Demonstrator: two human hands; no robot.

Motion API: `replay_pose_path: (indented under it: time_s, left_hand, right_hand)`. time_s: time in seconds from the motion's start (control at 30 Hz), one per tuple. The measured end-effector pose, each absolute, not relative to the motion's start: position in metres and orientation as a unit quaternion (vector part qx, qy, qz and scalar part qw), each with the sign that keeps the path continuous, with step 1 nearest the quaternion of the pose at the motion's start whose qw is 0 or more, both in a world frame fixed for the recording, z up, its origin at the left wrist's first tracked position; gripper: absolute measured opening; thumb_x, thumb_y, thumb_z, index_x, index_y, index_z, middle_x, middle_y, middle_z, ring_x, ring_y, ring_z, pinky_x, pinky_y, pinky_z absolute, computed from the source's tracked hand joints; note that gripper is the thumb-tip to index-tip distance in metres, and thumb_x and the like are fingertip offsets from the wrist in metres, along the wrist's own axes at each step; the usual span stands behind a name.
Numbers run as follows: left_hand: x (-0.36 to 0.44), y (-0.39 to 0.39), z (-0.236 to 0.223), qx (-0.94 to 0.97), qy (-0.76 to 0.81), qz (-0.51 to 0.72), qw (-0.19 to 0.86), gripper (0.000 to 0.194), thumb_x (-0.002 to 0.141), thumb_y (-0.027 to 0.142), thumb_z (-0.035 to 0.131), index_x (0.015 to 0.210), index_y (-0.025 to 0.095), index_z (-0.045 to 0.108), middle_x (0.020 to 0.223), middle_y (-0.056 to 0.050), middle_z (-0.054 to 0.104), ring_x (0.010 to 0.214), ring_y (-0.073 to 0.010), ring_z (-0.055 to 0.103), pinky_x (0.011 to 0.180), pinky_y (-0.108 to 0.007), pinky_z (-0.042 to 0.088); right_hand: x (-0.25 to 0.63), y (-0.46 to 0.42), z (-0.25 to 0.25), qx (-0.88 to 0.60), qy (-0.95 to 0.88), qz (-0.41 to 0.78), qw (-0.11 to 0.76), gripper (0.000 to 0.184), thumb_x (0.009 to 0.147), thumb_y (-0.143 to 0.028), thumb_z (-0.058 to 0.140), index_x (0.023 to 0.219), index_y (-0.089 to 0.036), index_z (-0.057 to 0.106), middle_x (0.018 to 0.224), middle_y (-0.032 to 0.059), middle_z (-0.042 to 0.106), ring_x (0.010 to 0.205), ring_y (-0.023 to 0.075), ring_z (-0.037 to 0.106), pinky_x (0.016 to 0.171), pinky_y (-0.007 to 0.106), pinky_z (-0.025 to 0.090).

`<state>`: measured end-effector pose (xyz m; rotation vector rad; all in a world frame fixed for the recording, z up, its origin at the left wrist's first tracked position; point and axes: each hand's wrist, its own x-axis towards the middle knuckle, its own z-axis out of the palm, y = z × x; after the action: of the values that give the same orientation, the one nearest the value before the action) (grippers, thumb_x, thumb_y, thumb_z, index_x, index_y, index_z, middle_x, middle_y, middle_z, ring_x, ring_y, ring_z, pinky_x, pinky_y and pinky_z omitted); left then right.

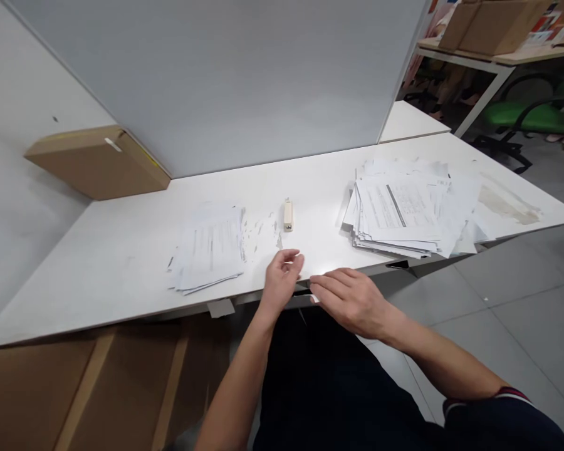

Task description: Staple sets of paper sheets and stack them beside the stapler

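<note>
My left hand is at the front edge of the white table, with its fingers loosely curved and nothing seen in them. Just to its right, my right hand has its fingers stretched out side by side, pointing toward the left hand. A small gap separates the two hands. Its palm side is hidden from view. Beyond my left hand, a cream-coloured stapler lies lengthwise on the table. A stack of printed papers lies to the left, and a taller, untidy pile of papers to the right.
A grey partition panel closes off the table's back. Leaning in the left corner is a cardboard box, and more cardboard boxes stand below the table. A green chair and another desk are at the far right.
</note>
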<state>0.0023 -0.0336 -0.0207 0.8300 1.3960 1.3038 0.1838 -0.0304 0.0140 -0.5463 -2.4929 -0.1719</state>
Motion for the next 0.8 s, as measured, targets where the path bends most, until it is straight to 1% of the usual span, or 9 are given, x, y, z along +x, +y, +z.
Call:
replay_pose_path:
  time_s: [0.1,0.2,0.3,0.4,0.47,0.57,0.67,0.73,0.8]
  left_hand:
    - [-0.022,-0.055,-0.012,0.345,0.624,0.555,0.429,0.044,0.077,0.053,0.059,0.055,0.015,0.057,0.044,0.002,0.048,0.038,-0.0051,0.041,0.038,-0.017,0.032]
    - [-0.04,-0.081,0.0,0.319,0.57,0.52,0.551,0.061,0.079,0.066,0.044,0.048,0.015,0.057,0.037,-0.001,0.046,0.031,-0.0078,0.04,0.033,-0.02,0.029]
    - [-0.038,-0.097,0.011,0.31,0.475,0.465,0.679,0.07,0.072,0.076,0.041,0.076,0.013,0.07,0.059,-0.011,0.065,0.046,-0.0174,0.059,0.043,-0.027,0.044]
    - [-0.029,-0.099,0.017,0.27,0.399,0.456,0.748,0.086,0.066,0.082,0.039,0.112,0.014,0.063,0.097,-0.019,0.068,0.08,-0.0312,0.067,0.061,-0.04,0.054]
    - [-0.027,-0.096,0.017,0.242,0.403,0.5,0.727,0.077,0.072,0.075,0.042,0.12,0.017,0.057,0.11,-0.017,0.064,0.095,-0.0328,0.064,0.071,-0.044,0.054]
    - [-0.03,-0.095,0.011,0.207,0.449,0.619,0.61,0.044,0.082,0.052,0.05,0.117,0.025,0.057,0.12,-0.01,0.06,0.107,-0.0281,0.059,0.085,-0.045,0.051]
    - [-0.024,-0.108,0.001,0.211,0.471,0.708,0.481,0.019,0.083,0.037,0.054,0.085,0.023,0.067,0.09,-0.004,0.067,0.087,-0.0195,0.063,0.079,-0.036,0.052]
    - [-0.013,-0.119,-0.004,0.246,0.459,0.709,0.476,0.033,0.084,0.037,0.054,0.058,0.019,0.062,0.057,-0.002,0.059,0.061,-0.0139,0.059,0.065,-0.029,0.051]
    - [-0.001,-0.126,-0.005,0.25,0.433,0.615,0.611,0.043,0.081,0.056,0.051,0.079,0.017,0.07,0.068,-0.008,0.067,0.065,-0.0187,0.062,0.063,-0.032,0.051]
  right_hand:
    - [0.202,-0.041,0.045,-0.255,-0.886,-0.101,0.375,0.02,0.085,-0.016,0.055,0.104,-0.017,0.062,0.102,0.0085,0.071,0.088,0.018,0.067,0.069,0.03,0.054]
    - [0.221,-0.046,0.075,-0.328,-0.826,-0.135,0.437,0.032,0.084,-0.015,0.057,0.115,-0.024,0.06,0.105,0.0063,0.07,0.089,0.0199,0.067,0.068,0.033,0.057]
    - [0.216,-0.056,0.088,-0.333,-0.829,-0.136,0.429,0.032,0.084,-0.018,0.056,0.114,-0.028,0.061,0.109,0.0049,0.069,0.092,0.0225,0.067,0.072,0.036,0.058]
    - [0.196,-0.07,0.085,-0.219,-0.895,-0.105,0.374,0.022,0.085,-0.023,0.054,0.103,-0.021,0.066,0.106,0.0065,0.07,0.092,0.0225,0.067,0.073,0.034,0.058]
    - [0.187,-0.075,0.08,-0.171,-0.912,-0.09,0.361,0.02,0.083,-0.022,0.055,0.098,-0.016,0.068,0.104,0.0091,0.07,0.089,0.0223,0.068,0.071,0.033,0.058]
    - [0.192,-0.071,0.076,-0.212,-0.898,-0.093,0.373,0.023,0.081,-0.018,0.059,0.102,-0.014,0.066,0.103,0.0111,0.071,0.089,0.0229,0.068,0.072,0.033,0.057]
    - [0.207,-0.059,0.078,-0.284,-0.863,-0.109,0.403,0.03,0.08,-0.013,0.059,0.11,-0.018,0.062,0.1,0.0101,0.071,0.087,0.0221,0.068,0.071,0.033,0.057]
    - [0.21,-0.053,0.077,-0.319,-0.834,-0.117,0.434,0.033,0.08,-0.011,0.058,0.112,-0.018,0.061,0.101,0.0109,0.071,0.087,0.0216,0.068,0.071,0.032,0.057]
    - [0.205,-0.052,0.075,-0.311,-0.832,-0.122,0.443,0.03,0.081,-0.012,0.056,0.11,-0.017,0.061,0.103,0.0119,0.07,0.089,0.022,0.067,0.072,0.033,0.056]
